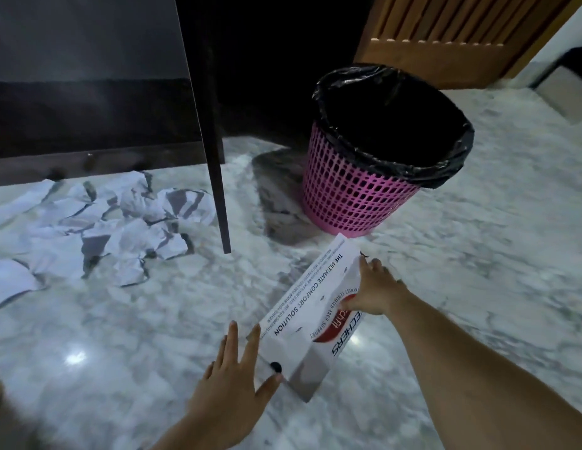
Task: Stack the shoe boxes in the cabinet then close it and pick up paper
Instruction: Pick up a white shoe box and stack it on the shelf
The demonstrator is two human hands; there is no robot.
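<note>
A white shoe box [307,303] with red and black lettering is tilted just above the marble floor, low in the middle of the view. My left hand [233,381] lies flat against its near end with fingers straight. My right hand [374,290] grips the far upper edge of the box. Several crumpled white papers [104,228] lie on the floor to the left. The dark cabinet [88,92] stands behind them, and its open door [215,157] is seen edge-on between the papers and the box.
A pink mesh waste bin [364,193] lined with a black bag stands on the floor just beyond the box. A wooden slatted door [445,30] is at the back right. Marble floor [478,271] spreads to the right.
</note>
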